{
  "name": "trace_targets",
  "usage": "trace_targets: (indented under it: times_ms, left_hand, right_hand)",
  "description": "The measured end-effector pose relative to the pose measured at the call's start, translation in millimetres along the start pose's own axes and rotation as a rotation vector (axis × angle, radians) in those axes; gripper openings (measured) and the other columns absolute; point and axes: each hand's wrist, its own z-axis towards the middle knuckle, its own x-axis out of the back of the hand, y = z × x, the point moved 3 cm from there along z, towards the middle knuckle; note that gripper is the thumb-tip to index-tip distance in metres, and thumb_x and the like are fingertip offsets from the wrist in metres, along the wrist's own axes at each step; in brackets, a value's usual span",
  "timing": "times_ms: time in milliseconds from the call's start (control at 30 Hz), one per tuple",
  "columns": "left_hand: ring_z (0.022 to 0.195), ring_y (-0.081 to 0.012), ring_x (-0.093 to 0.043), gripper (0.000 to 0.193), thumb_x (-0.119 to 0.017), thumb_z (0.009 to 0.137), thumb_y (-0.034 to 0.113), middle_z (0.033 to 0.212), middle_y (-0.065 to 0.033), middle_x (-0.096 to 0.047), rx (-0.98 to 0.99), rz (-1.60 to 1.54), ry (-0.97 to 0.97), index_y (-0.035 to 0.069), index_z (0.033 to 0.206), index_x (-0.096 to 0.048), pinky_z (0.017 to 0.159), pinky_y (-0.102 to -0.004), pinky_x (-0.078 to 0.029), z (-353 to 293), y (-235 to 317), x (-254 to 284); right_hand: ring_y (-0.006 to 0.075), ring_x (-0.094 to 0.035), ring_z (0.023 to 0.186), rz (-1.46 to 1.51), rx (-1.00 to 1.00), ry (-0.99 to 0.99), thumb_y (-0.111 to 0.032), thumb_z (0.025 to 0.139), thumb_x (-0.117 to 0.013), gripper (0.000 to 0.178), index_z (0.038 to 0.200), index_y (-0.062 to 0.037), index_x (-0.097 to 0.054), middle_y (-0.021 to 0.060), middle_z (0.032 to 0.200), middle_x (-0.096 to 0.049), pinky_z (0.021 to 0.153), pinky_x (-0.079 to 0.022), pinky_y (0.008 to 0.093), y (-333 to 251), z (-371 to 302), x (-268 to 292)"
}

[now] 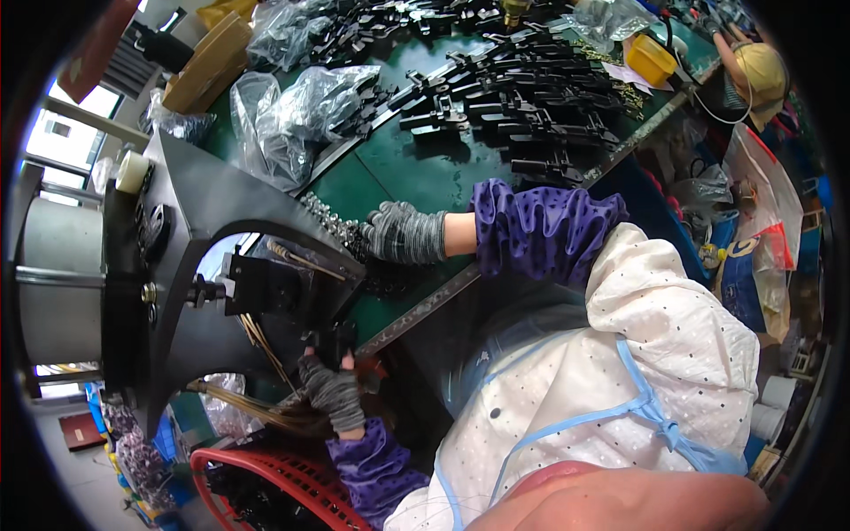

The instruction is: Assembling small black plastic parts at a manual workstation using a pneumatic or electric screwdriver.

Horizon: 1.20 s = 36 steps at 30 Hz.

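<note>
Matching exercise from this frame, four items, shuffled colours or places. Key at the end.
1. basket
2. tub
3. right hand
4. apron bow

A. light blue
B. at the pile of small metal parts
C. red
D. yellow

Pairs: 1-C, 2-D, 3-B, 4-A

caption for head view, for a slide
Gloved left hand at a black press, gloved right hand by small metal parts.
</note>
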Motion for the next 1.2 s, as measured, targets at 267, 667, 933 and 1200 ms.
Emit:
trace_targets:
  times_ms: [267, 667, 933, 1200]
  left_hand:
    - [0.087, -0.0298, -0.053, 0.05, -0.073, 0.061, 0.026, 0.092, -0.0132, -0.054, 0.083, -0.309, 0.075, 0.005, 0.1, -0.051, 0.079, -0.0366, -0.042, -6, 17, 5]
    - [0.085, -0.0137, -0.05, 0.041, -0.064, 0.074, 0.009, 0.098, -0.0072, -0.05, 0.011, -0.662, 0.119, 0.005, 0.111, -0.047, 0.076, -0.0262, -0.043, 13, 53, 24]
    - [0.094, -0.0198, -0.048, 0.037, -0.065, 0.071, 0.004, 0.1, -0.0092, -0.05, 0.37, -1.003, 0.051, 0.003, 0.105, -0.051, 0.085, -0.0299, -0.038, 9, 52, 14]
    - [0.095, -0.0192, -0.049, 0.035, -0.065, 0.073, 0.005, 0.1, -0.0088, -0.05, 0.326, -1.042, 0.065, 0.003, 0.106, -0.052, 0.085, -0.0282, -0.037, 18, 58, 11]
  right_hand:
    - [0.0268, -0.057, 0.057, 0.038, 0.028, -0.056, -0.011, 0.061, -0.059, 0.015, 0.076, -0.0069, -0.059, 0.0106, 0.065, -0.058, 0.048, -0.047, 0.0363, 4, 4, 36]
    - [0.0196, -0.055, 0.085, 0.305, 0.371, 0.331, -0.023, 0.067, -0.058, 0.024, 0.089, -0.0127, -0.061, 0.0007, 0.084, -0.058, 0.087, -0.036, 0.0389, -69, 30, 58]
    - [0.0195, -0.056, 0.08, 0.188, 0.492, 0.377, -0.019, 0.065, -0.058, 0.028, 0.091, -0.011, -0.062, 0.0029, 0.081, -0.056, 0.091, -0.036, 0.0484, -75, 18, 58]
    - [0.0199, -0.056, 0.082, 0.363, 0.25, 0.381, -0.022, 0.068, -0.055, 0.029, 0.094, -0.01, -0.061, 0.0027, 0.082, -0.059, 0.087, -0.039, 0.0422, -59, 37, 70]
